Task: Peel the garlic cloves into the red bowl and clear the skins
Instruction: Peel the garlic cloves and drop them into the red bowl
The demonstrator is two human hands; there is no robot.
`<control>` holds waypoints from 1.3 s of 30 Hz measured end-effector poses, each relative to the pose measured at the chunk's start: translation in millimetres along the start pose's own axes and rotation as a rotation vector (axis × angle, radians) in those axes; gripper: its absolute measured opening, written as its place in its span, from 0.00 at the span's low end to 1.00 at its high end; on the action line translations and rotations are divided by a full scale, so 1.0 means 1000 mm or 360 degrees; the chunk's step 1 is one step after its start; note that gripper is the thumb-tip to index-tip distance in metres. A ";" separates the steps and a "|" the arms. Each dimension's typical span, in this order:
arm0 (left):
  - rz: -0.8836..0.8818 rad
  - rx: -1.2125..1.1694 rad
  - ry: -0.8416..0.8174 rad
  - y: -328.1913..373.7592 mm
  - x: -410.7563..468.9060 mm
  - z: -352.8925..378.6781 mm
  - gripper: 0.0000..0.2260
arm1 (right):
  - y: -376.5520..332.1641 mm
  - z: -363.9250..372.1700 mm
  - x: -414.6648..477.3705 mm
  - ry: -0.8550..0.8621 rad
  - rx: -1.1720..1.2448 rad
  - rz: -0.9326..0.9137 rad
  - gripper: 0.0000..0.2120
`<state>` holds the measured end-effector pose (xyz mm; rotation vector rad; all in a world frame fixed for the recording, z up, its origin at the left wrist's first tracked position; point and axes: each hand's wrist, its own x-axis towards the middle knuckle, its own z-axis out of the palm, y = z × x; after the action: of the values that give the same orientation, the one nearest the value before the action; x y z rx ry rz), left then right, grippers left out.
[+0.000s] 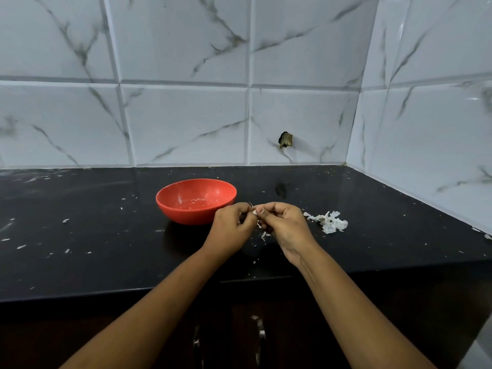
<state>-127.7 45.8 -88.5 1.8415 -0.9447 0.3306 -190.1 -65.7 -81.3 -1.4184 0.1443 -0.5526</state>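
Garlic clove [255, 212]: pinched betw. fingertips of both hands, held over the bench, just off red bowl's front-right side. Mostly hidden; only a small pale bit w/ papery skin shows.
Left hand [233, 225]: fingers curled in, tips on clove.
Right hand [282, 224]: thumb + fingers curled onto clove from the right, meeting left hand at the tips.
Forearms: both come in over bench's front edge, converging.
Skin bits [264, 234]: white flakes right under hands; can't tell if hanging or lying.
Red bowl [186, 218]: mid-bench, left of hands; few pale specks inside.
Skin pile [328, 222]: white, papery, near right hand on its right.
Bench [106, 235]: black, glossy, white flecks scattered.
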 end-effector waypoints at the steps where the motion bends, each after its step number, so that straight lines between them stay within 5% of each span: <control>1: -0.0001 -0.0004 0.0016 0.000 0.000 0.000 0.13 | 0.000 0.000 0.000 -0.0002 0.0023 0.0015 0.04; 15: 0.0190 0.0579 -0.0079 0.003 -0.005 0.008 0.07 | -0.031 -0.015 0.003 -0.0122 -0.0201 0.0270 0.06; 21: 0.0162 0.0439 -0.0033 0.003 -0.005 0.007 0.17 | -0.026 -0.017 0.000 -0.0076 0.0133 0.0270 0.07; 32: 0.0212 0.0386 0.0140 -0.001 -0.003 0.003 0.03 | -0.012 -0.018 -0.005 -0.0115 0.0305 0.0229 0.07; 39: 0.0160 0.0044 0.0182 -0.001 -0.003 0.003 0.04 | -0.009 -0.018 -0.008 -0.0130 0.0296 0.0159 0.07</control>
<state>-130.0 44.6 -92.5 1.7836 -0.9591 0.5074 -206.8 -78.4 -77.0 -1.2434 0.0953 -0.4143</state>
